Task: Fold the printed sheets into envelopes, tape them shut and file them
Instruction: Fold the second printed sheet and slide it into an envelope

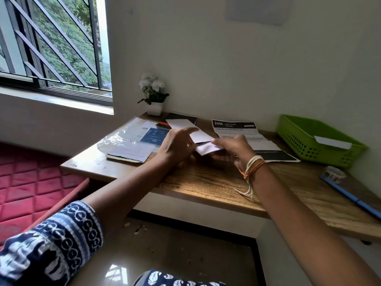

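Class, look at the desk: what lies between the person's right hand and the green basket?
In the head view, printed sheets lie on the desk between the right hand and the green basket.

A folded white sheet, blank side showing, is held above the wooden desk, one end tilted up toward the wall. A printed sheet with a black "2400" header lies flat on the desk just behind it. At the desk's right end, a green basket holds one white folded envelope; a tape roll sits in front of the basket.
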Demonstrator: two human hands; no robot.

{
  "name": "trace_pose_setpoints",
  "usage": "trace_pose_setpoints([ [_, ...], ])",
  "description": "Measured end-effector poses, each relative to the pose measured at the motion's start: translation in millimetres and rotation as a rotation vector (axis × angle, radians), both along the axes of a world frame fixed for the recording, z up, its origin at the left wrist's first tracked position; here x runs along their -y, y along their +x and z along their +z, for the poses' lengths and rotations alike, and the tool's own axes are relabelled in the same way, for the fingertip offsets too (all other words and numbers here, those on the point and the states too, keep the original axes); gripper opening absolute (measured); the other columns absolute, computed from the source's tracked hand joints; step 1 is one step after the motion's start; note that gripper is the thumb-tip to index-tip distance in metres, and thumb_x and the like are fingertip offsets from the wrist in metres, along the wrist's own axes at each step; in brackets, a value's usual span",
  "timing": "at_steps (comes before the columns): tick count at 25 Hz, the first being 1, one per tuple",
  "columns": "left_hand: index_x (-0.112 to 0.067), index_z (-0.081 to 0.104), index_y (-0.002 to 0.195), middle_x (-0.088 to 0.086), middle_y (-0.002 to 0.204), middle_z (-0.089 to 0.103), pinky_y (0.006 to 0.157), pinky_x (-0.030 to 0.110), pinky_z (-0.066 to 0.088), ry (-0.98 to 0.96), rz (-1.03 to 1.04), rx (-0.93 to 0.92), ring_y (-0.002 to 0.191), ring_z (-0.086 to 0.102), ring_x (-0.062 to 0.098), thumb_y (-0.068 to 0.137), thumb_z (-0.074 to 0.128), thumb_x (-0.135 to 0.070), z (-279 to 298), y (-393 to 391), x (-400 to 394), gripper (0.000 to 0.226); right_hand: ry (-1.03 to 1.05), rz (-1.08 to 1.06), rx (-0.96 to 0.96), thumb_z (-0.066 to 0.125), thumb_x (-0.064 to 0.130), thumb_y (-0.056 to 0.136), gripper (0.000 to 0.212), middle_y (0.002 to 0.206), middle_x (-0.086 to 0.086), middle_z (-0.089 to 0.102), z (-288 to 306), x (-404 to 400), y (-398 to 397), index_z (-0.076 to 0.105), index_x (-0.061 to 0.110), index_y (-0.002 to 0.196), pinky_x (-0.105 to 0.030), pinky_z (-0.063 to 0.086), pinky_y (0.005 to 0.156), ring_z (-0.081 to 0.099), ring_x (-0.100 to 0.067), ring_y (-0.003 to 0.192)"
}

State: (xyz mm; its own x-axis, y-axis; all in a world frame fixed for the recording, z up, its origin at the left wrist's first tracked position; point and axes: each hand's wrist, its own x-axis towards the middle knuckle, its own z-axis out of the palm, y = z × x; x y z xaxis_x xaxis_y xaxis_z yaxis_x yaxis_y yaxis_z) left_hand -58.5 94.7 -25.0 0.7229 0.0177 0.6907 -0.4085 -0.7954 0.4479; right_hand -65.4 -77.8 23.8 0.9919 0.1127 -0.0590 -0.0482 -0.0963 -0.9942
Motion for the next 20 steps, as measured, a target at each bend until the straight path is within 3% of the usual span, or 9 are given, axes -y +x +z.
trace_pose_setpoints([
  [2, -0.014, 0.062, 0.124, 0.004, 0.083, 0.075, 0.082, 0.026, 0.053, 0.007, -0.004, -0.003, 0.078, 0.07, 0.014, 0.076, 0.07, -0.007, 0, 1, 0, 0.049, 0.012, 0.053, 0.008, 0.065, -0.004, 0.084, 0.016, 0.085, -0.014, 0.064, 2, 12, -4, 0.056, 0.0, 0.096, -0.029, 0.059, 0.06, 0.067, -0.021, 0.069],
  [6, -0.013, 0.061, 0.126, 0.006, 0.085, 0.075, 0.083, 0.026, 0.052, 0.017, -0.003, -0.003, 0.08, 0.07, 0.016, 0.077, 0.068, -0.006, 1, 1, 0, 0.05, -0.119, 0.191, 0.133, 0.072, -0.003, 0.076, 0.03, 0.102, -0.014, 0.068, -3, 24, -2, 0.066, -0.005, 0.105, -0.03, 0.059, 0.078, 0.071, -0.019, 0.086],
  [11, -0.014, 0.061, 0.125, 0.005, 0.082, 0.075, 0.081, 0.029, 0.053, 0.003, -0.014, 0.018, 0.079, 0.068, 0.017, 0.077, 0.067, -0.005, 1, -1, -1, 0.05, -0.384, 0.219, 0.401, 0.077, 0.01, 0.075, 0.035, 0.105, -0.004, 0.067, -9, 19, 9, 0.07, 0.005, 0.109, -0.013, 0.049, 0.077, 0.062, -0.007, 0.093],
  [15, -0.015, 0.064, 0.12, 0.002, 0.077, 0.074, 0.078, 0.025, 0.054, -0.046, -0.052, 0.017, 0.074, 0.068, 0.012, 0.074, 0.068, -0.005, -2, 2, -1, 0.047, -0.394, 0.083, 0.45, 0.082, 0.014, 0.072, 0.032, 0.093, -0.008, 0.072, -16, 6, 21, 0.072, 0.006, 0.101, -0.023, 0.057, 0.072, 0.067, -0.012, 0.078],
  [20, -0.012, 0.066, 0.115, -0.001, 0.073, 0.073, 0.074, 0.021, 0.054, -0.038, -0.088, 0.094, 0.067, 0.063, 0.003, 0.074, 0.069, -0.005, -2, 1, 2, 0.042, -0.733, -0.087, 0.554, 0.083, 0.028, 0.067, 0.04, 0.093, 0.003, 0.06, -13, -1, 38, 0.066, 0.017, 0.101, -0.025, 0.045, 0.075, 0.057, -0.014, 0.089],
])
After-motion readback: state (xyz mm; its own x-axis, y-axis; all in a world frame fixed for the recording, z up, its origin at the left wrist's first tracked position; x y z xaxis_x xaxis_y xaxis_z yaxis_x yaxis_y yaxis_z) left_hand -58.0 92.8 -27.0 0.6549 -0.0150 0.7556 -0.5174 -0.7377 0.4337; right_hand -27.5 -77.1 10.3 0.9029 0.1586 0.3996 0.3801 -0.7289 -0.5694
